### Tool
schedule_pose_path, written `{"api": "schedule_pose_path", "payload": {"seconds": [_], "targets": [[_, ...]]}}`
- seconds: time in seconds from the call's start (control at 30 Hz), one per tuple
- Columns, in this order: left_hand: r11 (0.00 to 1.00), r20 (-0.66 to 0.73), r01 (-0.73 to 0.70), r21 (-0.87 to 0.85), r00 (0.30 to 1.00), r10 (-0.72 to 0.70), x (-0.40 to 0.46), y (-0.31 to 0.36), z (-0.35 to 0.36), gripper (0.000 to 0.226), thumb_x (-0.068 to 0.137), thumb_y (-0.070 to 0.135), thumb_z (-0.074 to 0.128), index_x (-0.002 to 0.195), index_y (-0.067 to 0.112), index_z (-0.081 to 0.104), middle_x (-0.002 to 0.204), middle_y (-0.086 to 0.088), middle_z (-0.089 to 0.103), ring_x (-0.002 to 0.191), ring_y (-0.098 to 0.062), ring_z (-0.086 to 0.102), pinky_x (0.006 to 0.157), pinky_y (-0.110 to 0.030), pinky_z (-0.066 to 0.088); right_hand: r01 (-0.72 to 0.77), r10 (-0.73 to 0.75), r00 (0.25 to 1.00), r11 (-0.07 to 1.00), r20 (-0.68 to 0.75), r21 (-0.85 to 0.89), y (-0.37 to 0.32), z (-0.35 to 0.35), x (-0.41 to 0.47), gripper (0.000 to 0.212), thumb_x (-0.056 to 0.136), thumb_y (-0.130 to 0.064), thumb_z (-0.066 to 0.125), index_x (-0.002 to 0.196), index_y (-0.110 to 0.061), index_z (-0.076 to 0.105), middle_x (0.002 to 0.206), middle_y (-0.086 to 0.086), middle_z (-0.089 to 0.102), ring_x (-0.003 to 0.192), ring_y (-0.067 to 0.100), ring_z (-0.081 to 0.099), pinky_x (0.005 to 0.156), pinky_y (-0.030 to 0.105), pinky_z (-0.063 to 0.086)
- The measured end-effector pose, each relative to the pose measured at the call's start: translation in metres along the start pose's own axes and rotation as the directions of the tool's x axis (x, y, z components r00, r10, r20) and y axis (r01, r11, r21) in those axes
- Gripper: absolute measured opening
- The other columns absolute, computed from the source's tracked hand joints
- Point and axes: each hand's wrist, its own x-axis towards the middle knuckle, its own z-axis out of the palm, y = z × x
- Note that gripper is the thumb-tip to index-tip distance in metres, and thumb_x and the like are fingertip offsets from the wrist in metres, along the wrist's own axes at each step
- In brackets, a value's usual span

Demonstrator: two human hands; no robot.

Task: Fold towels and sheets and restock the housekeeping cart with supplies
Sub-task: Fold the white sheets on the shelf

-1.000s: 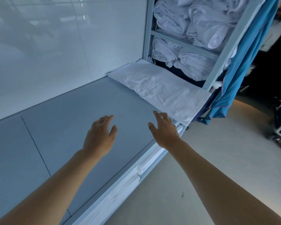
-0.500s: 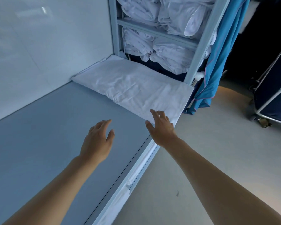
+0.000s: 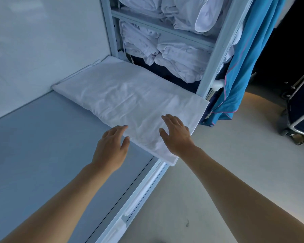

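A folded white sheet (image 3: 123, 99) lies flat at the far end of the grey table (image 3: 42, 146), against the shelf rack. My right hand (image 3: 176, 135) rests on the sheet's near corner with its fingers spread and straight. My left hand (image 3: 112, 146) reaches the sheet's near edge, fingertips touching the fold, fingers relaxed. Neither hand grips the cloth.
A pale metal shelf rack (image 3: 216, 48) behind the sheet holds bundles of white linen (image 3: 179, 55). Blue cloth (image 3: 242, 72) hangs on its right side. A dark wheeled cart (image 3: 300, 109) stands at the far right on the beige floor (image 3: 226, 155). White wall (image 3: 42, 41) borders the table.
Both hands moved forward from the bare table onto the sheet's near edge; the right hand now lies on its corner. The view has come closer to the rack.
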Motion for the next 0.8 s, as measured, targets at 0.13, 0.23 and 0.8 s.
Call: {"api": "schedule_pose_path", "payload": {"seconds": [0.13, 0.23, 0.8], "targets": [[0.994, 0.000, -0.017, 0.104, 1.000, 0.017, 0.043, 0.012, 0.027, 0.047, 0.105, 0.029, 0.050, 0.150, 0.016, 0.048, 0.154, -0.008, 0.047, 0.145, -0.033, 0.036, 0.114, -0.051, 0.035, 0.085, -0.081, 0.995, 0.995, 0.066, -0.052, 0.029, 0.003, 0.033, 0.057, 0.108, -0.044, 0.034, 0.162, -0.027, 0.024, 0.171, -0.009, 0.014, 0.159, 0.020, 0.005, 0.124, 0.047, 0.019], [0.970, -0.011, 0.080, 0.229, 0.997, -0.079, 0.073, 0.018, 0.048, 0.053, 0.105, 0.042, 0.045, 0.154, 0.026, 0.038, 0.165, -0.004, 0.030, 0.155, -0.032, 0.018, 0.118, -0.062, 0.023, 0.137, -0.128, 0.985, 0.988, 0.119, -0.071, 0.049, 0.004, 0.058, 0.059, 0.108, -0.043, 0.034, 0.163, -0.026, 0.021, 0.172, -0.009, 0.009, 0.159, 0.020, -0.001, 0.127, 0.047, 0.012], [0.906, -0.109, 0.278, 0.318, 0.960, -0.256, 0.111, -0.011, 0.081, 0.066, 0.102, 0.054, 0.028, 0.163, 0.030, 0.019, 0.172, -0.004, 0.012, 0.158, -0.030, 0.005, 0.125, -0.056, 0.008, 0.262, -0.234, 0.960, 0.943, 0.151, -0.205, 0.046, 0.031, 0.141, 0.066, 0.105, -0.056, 0.017, 0.165, -0.031, 0.004, 0.173, -0.011, -0.005, 0.159, 0.018, -0.008, 0.128, 0.048, -0.002]]}}
